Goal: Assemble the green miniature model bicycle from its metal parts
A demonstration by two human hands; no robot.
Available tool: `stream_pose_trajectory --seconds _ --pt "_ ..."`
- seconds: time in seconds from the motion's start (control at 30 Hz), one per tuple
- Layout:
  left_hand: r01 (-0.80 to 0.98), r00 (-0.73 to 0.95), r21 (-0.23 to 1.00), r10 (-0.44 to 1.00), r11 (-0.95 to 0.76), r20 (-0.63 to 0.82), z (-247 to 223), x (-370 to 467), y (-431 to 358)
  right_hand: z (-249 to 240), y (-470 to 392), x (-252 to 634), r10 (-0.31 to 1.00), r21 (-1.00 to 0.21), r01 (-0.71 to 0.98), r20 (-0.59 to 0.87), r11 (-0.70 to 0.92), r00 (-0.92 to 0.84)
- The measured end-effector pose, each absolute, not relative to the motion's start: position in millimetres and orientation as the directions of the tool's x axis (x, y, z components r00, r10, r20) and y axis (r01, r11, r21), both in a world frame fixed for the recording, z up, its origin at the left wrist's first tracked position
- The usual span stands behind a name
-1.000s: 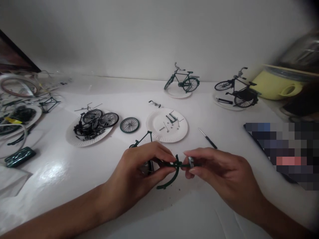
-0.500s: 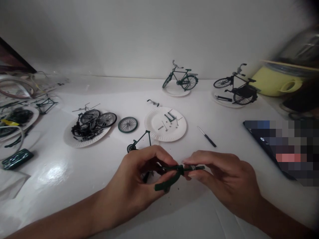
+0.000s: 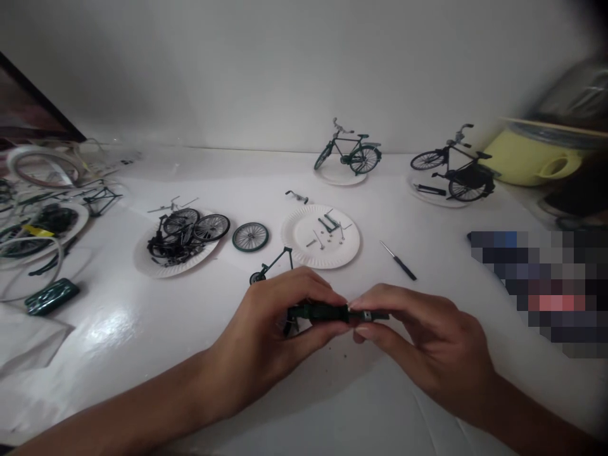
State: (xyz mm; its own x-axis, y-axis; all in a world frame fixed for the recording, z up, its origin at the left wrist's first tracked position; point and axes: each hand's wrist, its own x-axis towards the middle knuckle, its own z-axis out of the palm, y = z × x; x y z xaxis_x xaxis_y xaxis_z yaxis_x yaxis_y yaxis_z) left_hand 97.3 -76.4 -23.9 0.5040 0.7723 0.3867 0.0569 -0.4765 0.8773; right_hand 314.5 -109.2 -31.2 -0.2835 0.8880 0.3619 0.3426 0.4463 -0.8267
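Between my two hands is a small dark green model-bicycle mudguard (image 3: 323, 311), joined to what looks like a fork. My left hand (image 3: 266, 335) is closed, thumb and fingers pinching the mudguard along its length. The fingertips of my right hand (image 3: 427, 326) pinch the narrow stem end, where a small silvery bit shows. Both hands are just above the white table. Behind my left hand lies a green bicycle frame (image 3: 275, 263), partly hidden by the fingers. A loose wheel with a green rim (image 3: 251, 237) lies beyond it.
A paper plate (image 3: 294, 247) holds screws and small parts; handlebars (image 3: 297, 196) lie behind it. A screwdriver (image 3: 399, 261) lies at right. Another plate (image 3: 152, 266) bears black bicycle parts. Two built model bicycles (image 3: 349, 152) stand at the back. Cables and a green packet (image 3: 52, 296) are left.
The mudguard has been turned: its curved end, which hung below my left thumb, now lies level between the left fingers. The view has shifted slightly, moving the table things rightward.
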Motion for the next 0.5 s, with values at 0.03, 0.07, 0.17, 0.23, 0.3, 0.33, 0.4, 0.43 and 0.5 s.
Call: stream_pose_trajectory --seconds 0.03,0.07,0.17,0.23,0.3,0.33,0.4,0.43,0.5 --pt "0.053 0.504 0.865 0.761 -0.499 0.408 -23.9 96.9 -75.7 -32.0 -109.2 314.5 0.886 -0.831 0.331 0.361 0.447 -0.290" --pt "0.054 0.508 0.854 0.750 -0.518 0.423 -23.7 96.3 -75.2 -32.4 -109.0 314.3 0.882 -0.835 0.312 0.368 0.453 -0.295" --pt "0.079 0.510 0.824 0.733 -0.561 0.450 -23.5 94.4 -74.2 -32.1 -108.2 312.7 0.885 -0.856 0.261 0.379 0.446 -0.269" --pt "0.100 0.509 0.814 0.733 -0.572 0.452 -23.6 94.0 -73.9 -30.9 -108.0 311.3 0.906 -0.879 0.246 0.357 0.408 -0.228" --pt "0.112 0.516 0.808 0.728 -0.579 0.451 -23.9 94.2 -74.0 -29.5 -107.9 310.3 0.925 -0.900 0.238 0.322 0.365 -0.201" --pt "0.115 0.522 0.805 0.725 -0.582 0.450 -24.2 94.5 -74.1 -29.0 -107.9 310.1 0.929 -0.906 0.231 0.312 0.354 -0.200" --pt "0.120 0.526 0.799 0.720 -0.589 0.452 -25.1 95.1 -74.6 -28.6 -107.6 310.5 0.929 -0.910 0.224 0.306 0.350 -0.208" --pt "0.118 0.527 0.797 0.718 -0.592 0.455 -25.8 95.4 -74.9 -28.8 -107.3 310.9 0.928 -0.910 0.223 0.303 0.350 -0.218" --pt "0.112 0.531 0.798 0.714 -0.592 0.456 -27.5 95.6 -75.6 -30.1 -106.6 312.1 0.923 -0.908 0.222 0.304 0.356 -0.235"
